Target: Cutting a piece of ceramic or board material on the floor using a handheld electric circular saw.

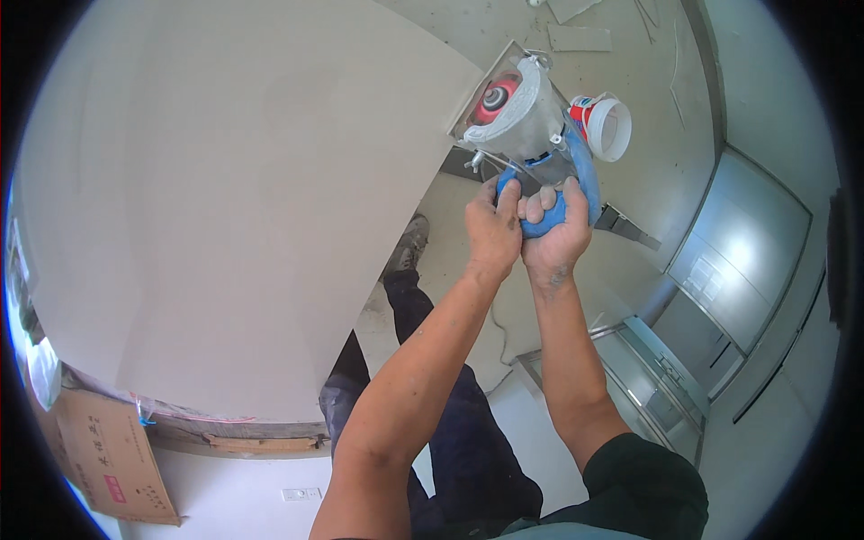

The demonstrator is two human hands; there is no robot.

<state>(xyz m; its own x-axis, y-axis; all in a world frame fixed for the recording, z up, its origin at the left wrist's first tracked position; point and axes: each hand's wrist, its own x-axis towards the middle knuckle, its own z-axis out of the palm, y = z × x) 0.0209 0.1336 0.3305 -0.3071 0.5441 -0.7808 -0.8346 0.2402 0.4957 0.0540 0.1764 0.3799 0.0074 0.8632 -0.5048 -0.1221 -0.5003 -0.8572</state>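
Note:
Both my hands are wrapped round the blue body of a handheld grinder (547, 229). Its pale metal guard (525, 121) is coated in white dust. Inside the guard a red disc with a round metal hub shows. My left hand (493, 232) grips the left side, thumb along the body. Around the right side, my right hand (560, 236) has its fingers folded over the blue casing. The guard's flat plate lies against or very close to the edge of a broad beige wall surface (234, 189); I cannot tell whether they touch.
Beyond the grinder stands a white and red bucket (610, 130). Board scraps (580, 39) lie on the dusty floor. A cardboard box (112, 454) and a wall socket (301, 494) are at lower left. Glass-panelled frames (742, 243) stand on the right. A cable (500, 335) trails near my legs.

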